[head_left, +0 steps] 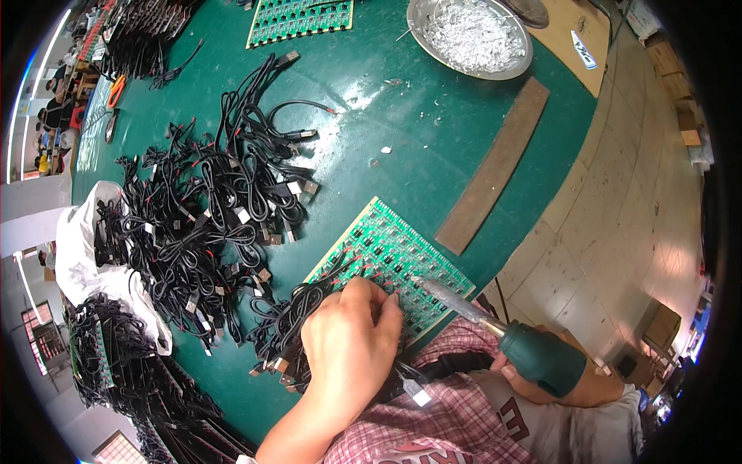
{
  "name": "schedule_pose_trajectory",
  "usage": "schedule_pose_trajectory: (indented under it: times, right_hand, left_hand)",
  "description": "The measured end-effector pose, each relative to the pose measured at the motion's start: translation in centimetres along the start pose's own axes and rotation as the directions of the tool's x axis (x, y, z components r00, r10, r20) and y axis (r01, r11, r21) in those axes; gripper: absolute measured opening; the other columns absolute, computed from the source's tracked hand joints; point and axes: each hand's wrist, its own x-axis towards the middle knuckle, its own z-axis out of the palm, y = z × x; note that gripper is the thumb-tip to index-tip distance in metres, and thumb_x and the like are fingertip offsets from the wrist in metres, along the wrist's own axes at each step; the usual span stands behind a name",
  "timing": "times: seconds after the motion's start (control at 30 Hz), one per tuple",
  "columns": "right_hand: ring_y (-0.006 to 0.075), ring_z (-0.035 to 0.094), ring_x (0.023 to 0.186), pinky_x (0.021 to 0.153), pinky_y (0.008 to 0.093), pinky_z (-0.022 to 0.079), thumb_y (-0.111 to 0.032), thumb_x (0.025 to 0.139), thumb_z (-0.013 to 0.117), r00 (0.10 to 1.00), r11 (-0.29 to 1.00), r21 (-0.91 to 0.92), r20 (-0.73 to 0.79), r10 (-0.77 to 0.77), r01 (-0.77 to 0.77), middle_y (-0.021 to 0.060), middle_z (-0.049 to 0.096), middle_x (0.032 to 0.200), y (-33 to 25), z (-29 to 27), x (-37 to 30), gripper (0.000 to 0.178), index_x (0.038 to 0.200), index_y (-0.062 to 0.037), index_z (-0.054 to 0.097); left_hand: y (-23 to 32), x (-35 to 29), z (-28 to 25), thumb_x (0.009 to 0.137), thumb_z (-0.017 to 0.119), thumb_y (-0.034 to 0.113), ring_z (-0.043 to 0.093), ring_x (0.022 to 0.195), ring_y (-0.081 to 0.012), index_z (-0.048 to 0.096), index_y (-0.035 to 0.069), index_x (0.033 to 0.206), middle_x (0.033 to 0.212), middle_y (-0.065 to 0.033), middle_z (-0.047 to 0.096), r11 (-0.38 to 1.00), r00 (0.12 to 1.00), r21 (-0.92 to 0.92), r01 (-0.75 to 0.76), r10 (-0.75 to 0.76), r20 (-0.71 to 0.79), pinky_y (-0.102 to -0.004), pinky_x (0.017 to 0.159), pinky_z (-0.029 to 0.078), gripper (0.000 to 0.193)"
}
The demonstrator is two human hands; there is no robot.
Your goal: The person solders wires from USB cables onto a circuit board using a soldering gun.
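Note:
My left hand (352, 336) rests over the lower left part of a green circuit board panel (410, 243), thumb and fingers pinched together. A black USB cable seems to be in that pinch, though my fingers hide its end. More coiled cables (309, 298) lie on and beside the panel's left edge, some with red wire ends toward the small components. My right hand (510, 375) is wrapped around the dark green handle of a soldering iron (545, 359). Its greyish tip (433, 288) points left, over the panel and a little right of my left fingers.
Coiled black cables (205, 224) cover the table's left side, beside a white bag (85, 255). A brown flat bar (495, 166) lies right of the panel. Farther back are a metal bowl (495, 76) of whitish flakes, another board panel (297, 23) and an orange-handled tool (117, 91).

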Motion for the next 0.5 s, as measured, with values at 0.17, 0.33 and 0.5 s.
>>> schedule_pose_trajectory:
  times: [0.17, 0.33, 0.5]
  right_hand:
    - [0.0186, 0.065, 0.072, 0.062, 0.0318, 0.053, -0.018, 0.082, 0.071, 0.977, 0.979, 0.185, 0.208, 0.041, -0.080, 0.0062, 0.066, 0.086, -2.6, -2.9, 2.9, 0.023, 0.102, -0.0079, 0.067]
    - [0.0211, 0.066, 0.087, 0.077, 0.0386, 0.052, -0.004, 0.092, 0.055, 0.994, 0.597, 0.802, 0.080, -0.068, -0.024, 0.0109, 0.065, 0.093, -3.1, -1.8, 5.6, 0.022, 0.113, -0.0077, 0.051]
    - [0.0299, 0.049, 0.129, 0.114, 0.0536, 0.035, 0.005, 0.092, 0.053, 0.974, 0.229, 0.950, -0.186, -0.130, 0.212, 0.0182, 0.045, 0.135, -2.5, 1.1, 8.8, 0.031, 0.122, -0.0025, 0.048]
  left_hand:
    - [0.0, 0.1, 0.1, 0.082, 0.071, 0.013, 0.063, 0.054, -0.0274, 0.062, 0.000, 0.077, 0.061, -0.0120, 0.063, 1.000, 1.000, 0.004, -0.012, 0.012, -0.019, -0.0367, 0.054, 0.047, 0.016]
    - [0.1, -0.4, 0.0, 0.081, 0.073, 0.015, 0.063, 0.059, -0.0287, 0.063, 0.002, 0.082, 0.064, -0.0110, 0.063, 0.996, 0.999, 0.083, -0.034, 0.036, -0.021, -0.0389, 0.057, 0.048, 0.016]
    - [1.3, -1.6, -2.2, 0.071, 0.079, 0.021, 0.056, 0.095, -0.0344, 0.055, -0.001, 0.120, 0.105, -0.0152, 0.060, 0.917, 0.937, 0.265, -0.297, 0.226, 0.268, -0.0402, 0.077, 0.049, 0.059]
